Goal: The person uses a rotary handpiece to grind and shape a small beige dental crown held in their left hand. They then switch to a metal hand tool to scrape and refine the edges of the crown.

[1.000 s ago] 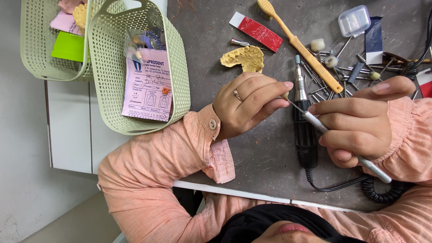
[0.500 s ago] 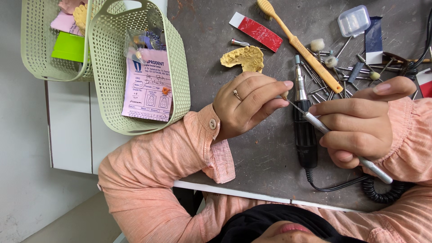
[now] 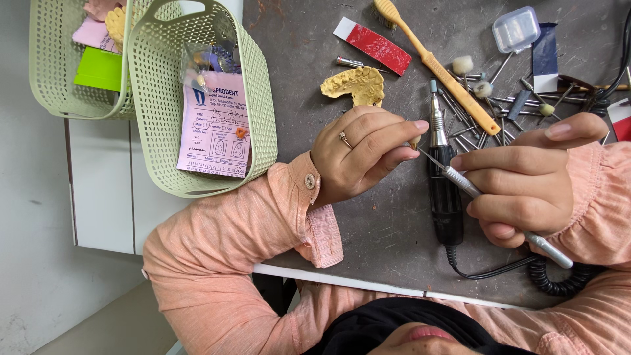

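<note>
My left hand [image 3: 360, 154], with a ring on one finger, pinches a tiny pale piece [image 3: 414, 141] between thumb and fingertips. My right hand [image 3: 526, 181] grips a thin metal hand instrument [image 3: 460, 182] like a pen. Its pointed tip meets the tiny piece just above the dark tabletop [image 3: 388, 223]. A black electric handpiece [image 3: 444, 190] with a coiled cord lies on the table between and under both hands.
A yellow dental cast [image 3: 358, 84] lies just beyond my left hand. Farther back are an orange toothbrush [image 3: 450, 77], a red-and-white strip [image 3: 374, 45], several loose burs [image 3: 470, 128] and a small clear box [image 3: 516, 28]. Two green baskets [image 3: 154, 131] sit left, one holding a printed form.
</note>
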